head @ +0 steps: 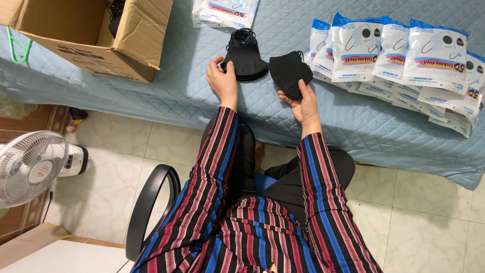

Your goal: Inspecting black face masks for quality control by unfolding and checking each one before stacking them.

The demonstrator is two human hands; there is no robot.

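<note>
Fingers [302, 87] pinch black masks [289, 73] — cardboard box [76, 38] holds more.

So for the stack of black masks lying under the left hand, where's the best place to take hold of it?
Probably at the near, wide end of the stack of black masks, where the left hand already touches. It lies flat on the blue quilt, ear loops bunched at the far narrow end, so pinching the near edge from the person's side would likely keep the layers together.

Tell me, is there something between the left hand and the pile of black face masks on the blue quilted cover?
Nothing visible is between them. The left hand already touches the pile of black face masks at its left edge. The right hand holds a separate small stack of black masks beside it.
</note>
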